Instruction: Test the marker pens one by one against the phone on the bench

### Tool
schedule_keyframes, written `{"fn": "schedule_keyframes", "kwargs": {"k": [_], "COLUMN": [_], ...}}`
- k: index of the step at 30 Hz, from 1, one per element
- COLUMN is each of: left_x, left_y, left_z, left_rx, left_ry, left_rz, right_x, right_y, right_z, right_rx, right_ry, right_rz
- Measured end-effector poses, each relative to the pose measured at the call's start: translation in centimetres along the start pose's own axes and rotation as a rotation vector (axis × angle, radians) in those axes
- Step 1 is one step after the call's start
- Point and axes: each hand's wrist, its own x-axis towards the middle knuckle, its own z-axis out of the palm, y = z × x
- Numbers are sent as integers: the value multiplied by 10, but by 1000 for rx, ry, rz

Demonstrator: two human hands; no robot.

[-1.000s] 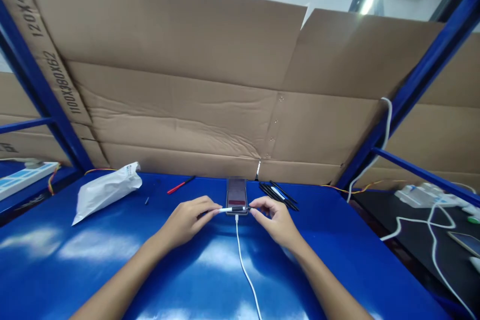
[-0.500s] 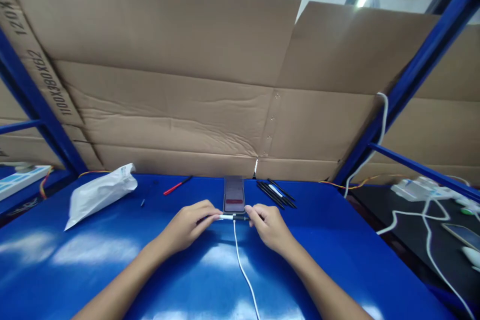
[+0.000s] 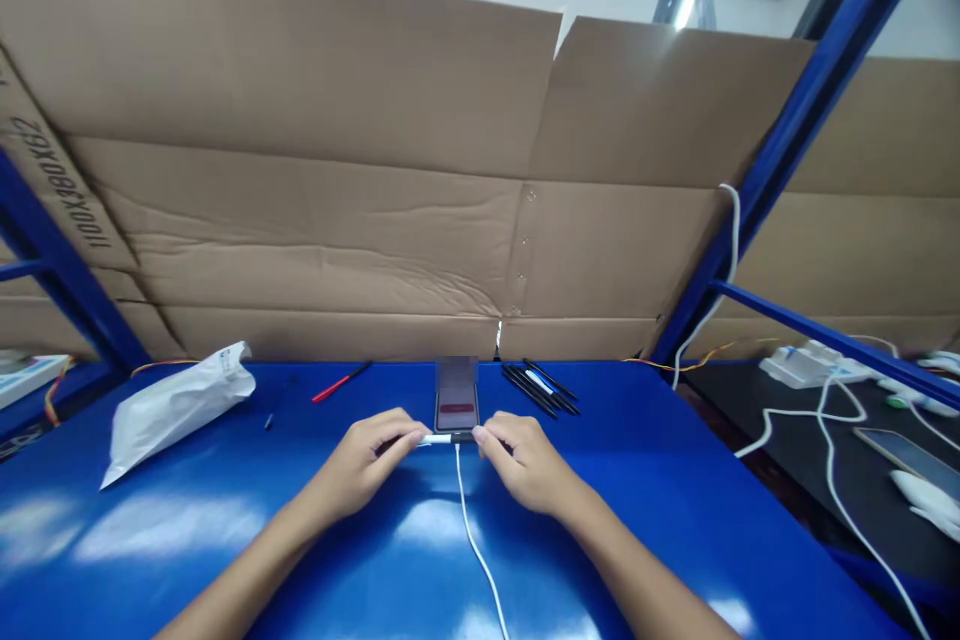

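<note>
A thin pen (image 3: 444, 438) with a white tip and dark body is pinched at both ends, level above the blue table (image 3: 187, 530). My left hand (image 3: 367, 460) is closed on its white end. My right hand (image 3: 525, 460) is closed on its dark end. Just behind the pen lies a phone (image 3: 456, 394) with a red patch on its screen. A white cable (image 3: 469, 530) runs from the phone toward me between my forearms.
A bundle of black pens (image 3: 541, 386) lies right of the phone, a red pen (image 3: 337, 382) to its left, and a white plastic bag (image 3: 176, 405) further left. Cardboard sheets (image 3: 337, 220) wall the back. Power strips, cables and another phone (image 3: 900, 455) lie on the right bench.
Both hands have drawn slightly closer together on the pen and lowered toward the table. The camera view has shifted to the right.
</note>
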Motion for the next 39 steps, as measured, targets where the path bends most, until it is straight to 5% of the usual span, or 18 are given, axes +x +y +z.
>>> {"fn": "schedule_keyframes", "kwargs": {"k": [6,26,33,39], "left_x": [0,-1,12,11], "left_y": [3,1,6,25], "left_z": [7,10,30,48], "left_rx": [8,-55,-603,-831], "left_ry": [58,112,552,390], "left_rz": [72,10,-378,-402], "right_x": [2,5,0,-7], "right_y": [6,2,-7,-13], "right_z": [7,3,19,31], "right_rx": [251,350,346,218], "right_ry": [-29,-14,-134,-200], "right_rz": [272,267,250,155]}}
